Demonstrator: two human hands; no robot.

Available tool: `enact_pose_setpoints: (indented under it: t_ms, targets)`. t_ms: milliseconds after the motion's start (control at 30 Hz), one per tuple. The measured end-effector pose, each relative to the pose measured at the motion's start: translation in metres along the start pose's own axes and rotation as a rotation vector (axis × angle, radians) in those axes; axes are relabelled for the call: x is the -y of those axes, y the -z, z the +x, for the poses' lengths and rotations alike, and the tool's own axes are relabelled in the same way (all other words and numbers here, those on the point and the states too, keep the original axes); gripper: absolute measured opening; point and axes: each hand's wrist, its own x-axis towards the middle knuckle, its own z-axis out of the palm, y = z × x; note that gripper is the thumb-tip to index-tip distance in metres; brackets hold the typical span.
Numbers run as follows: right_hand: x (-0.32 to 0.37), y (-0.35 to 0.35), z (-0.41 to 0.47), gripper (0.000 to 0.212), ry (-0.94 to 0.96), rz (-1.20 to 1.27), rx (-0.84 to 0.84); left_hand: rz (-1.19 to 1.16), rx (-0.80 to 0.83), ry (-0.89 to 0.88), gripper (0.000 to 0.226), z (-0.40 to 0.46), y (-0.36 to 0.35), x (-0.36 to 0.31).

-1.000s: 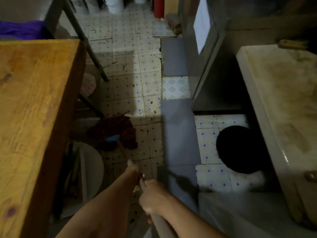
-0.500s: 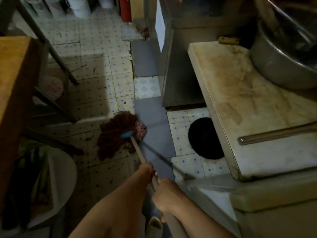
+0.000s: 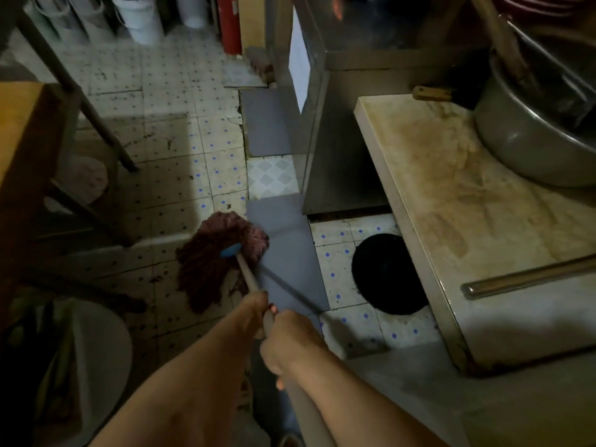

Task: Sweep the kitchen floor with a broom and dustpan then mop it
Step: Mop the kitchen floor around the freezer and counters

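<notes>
metal basin [image 3: 529, 140] on stained counter [image 3: 467, 227] | wooden table [image 3: 22, 156] left | white buckets [image 3: 138, 14] far

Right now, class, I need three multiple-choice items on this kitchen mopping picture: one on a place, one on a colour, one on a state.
1. Where does the mop head lie?
A. on the floor tiles beside the grey strip
B. on the stone counter
C. inside the metal basin

2. What colour is the collar joining head and handle?
A. yellow
B. blue
C. white

3. How is the mop handle held?
A. by one hand
B. it leans unheld
C. by both hands

Answers: 1 A, its strands spread on the speckled tiles. 2 B, it shows blue. 3 C, the left hand and right hand both grip it.
</notes>
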Motion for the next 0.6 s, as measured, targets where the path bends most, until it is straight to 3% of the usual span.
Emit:
enact_pose_setpoints:
  t_ms: [167, 367, 433, 533, 600]
  targets:
    - [-0.01, 0.006, -0.008, 0.042, 0.011, 0.025, 0.009, 0.036, -0.04, -0.035, 0.038, -0.022, -0.012, -0.006]
    - [-0.054, 0.022, -0.043, 0.054, -0.026, 0.061, -0.012, 0.105, 0.029, -0.03, 0.035, -0.047, -0.056, 0.021]
    - [-0.068, 0.03, -0.054, 0.049, -0.042, 0.094, -0.015, 0.138, 0.048, -0.026, 0.027, -0.057, -0.073, 0.028]
    - [-0.091, 0.036, -0.067, 0.035, -0.062, 0.149, -0.03, 0.19, 0.089, 0.047, 0.031, -0.067, -0.094, 0.041]
    - [-0.102, 0.039, -0.071, 0.037, -0.069, 0.154, -0.019, 0.215, 0.098, 0.059, 0.037, -0.071, -0.104, 0.049]
